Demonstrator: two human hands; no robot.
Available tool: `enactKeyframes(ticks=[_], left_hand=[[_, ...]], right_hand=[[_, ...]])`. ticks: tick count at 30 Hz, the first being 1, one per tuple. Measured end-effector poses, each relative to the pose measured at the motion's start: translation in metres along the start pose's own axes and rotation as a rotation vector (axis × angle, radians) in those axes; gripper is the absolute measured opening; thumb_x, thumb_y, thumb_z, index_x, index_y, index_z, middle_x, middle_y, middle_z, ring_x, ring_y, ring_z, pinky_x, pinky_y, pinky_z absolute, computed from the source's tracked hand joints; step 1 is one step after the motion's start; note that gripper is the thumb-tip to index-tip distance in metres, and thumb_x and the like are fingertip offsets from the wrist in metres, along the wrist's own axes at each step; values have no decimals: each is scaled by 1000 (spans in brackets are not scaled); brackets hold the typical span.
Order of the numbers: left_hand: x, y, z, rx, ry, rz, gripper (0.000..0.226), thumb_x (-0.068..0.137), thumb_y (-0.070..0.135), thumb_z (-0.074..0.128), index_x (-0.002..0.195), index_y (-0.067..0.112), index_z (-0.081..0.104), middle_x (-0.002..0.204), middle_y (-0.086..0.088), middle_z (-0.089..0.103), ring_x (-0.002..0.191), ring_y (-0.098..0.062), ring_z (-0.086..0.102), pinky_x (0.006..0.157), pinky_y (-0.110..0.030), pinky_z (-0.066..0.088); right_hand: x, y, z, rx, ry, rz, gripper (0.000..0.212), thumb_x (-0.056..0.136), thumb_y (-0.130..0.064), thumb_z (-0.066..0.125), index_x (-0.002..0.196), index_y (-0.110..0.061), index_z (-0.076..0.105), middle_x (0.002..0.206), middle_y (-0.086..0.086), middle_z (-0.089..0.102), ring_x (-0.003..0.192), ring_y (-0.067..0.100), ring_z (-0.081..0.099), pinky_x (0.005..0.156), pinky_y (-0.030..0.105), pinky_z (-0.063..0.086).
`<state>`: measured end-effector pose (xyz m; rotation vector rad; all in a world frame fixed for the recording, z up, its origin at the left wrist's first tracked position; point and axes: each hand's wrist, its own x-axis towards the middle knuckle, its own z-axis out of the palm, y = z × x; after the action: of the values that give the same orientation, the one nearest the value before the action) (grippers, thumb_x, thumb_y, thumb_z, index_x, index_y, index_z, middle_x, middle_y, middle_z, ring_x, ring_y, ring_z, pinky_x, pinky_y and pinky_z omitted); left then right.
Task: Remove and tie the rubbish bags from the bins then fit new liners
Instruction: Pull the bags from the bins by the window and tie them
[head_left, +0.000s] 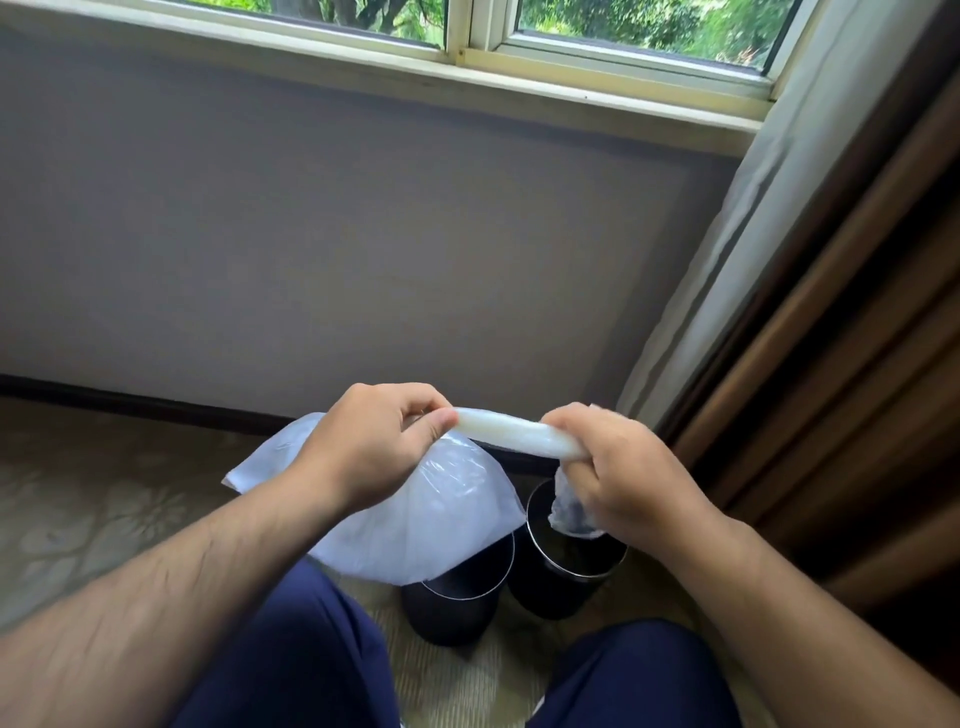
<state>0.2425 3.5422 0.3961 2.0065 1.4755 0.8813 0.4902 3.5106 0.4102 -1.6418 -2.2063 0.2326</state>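
Step in hand, by my reading: fitting new liners. Left bin (457, 608) and right bin (566, 587) both show bare rims, no bag seen inside.

Roll (511, 434) held level above bins, between the hands. Left hand (363, 447) pinches one roll end, thumb and forefinger pressed on it. Loose liner (431, 514) hangs from there over left bin's mouth, contact unclear. Right hand (618, 467) curls round other end, scrap of film dangling above right bin.

Next, likely: tear liner free, find its open edge, spread it over rim. Thin film may cling or tear askew.
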Motion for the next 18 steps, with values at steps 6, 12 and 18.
enactKeyframes(ticks=[6,12,18], left_hand=[[2,-8,-5,-33,69,-10,10,94,42,63,90,40,71,76,20,69,75,-1,63,69,-21,48],[4,-14,-8,-82,130,-19,8,93,38,63,95,43,70,77,16,68,74,1,60,64,-7,40],[1,-16,3,58,34,77,13,95,45,55,92,41,67,79,15,70,80,-7,64,74,-34,52]], right_hand=[[2,-3,-3,98,-164,104,18,89,-16,51,95,-29,60,63,-11,60,61,12,57,62,35,48],[-3,-9,-21,696,-428,94,24,90,-35,62,91,-15,76,73,-4,58,67,10,55,64,21,45],[-8,-14,-20,1089,-309,46,31,79,-39,66,70,-11,73,113,3,64,86,18,62,87,40,47]])
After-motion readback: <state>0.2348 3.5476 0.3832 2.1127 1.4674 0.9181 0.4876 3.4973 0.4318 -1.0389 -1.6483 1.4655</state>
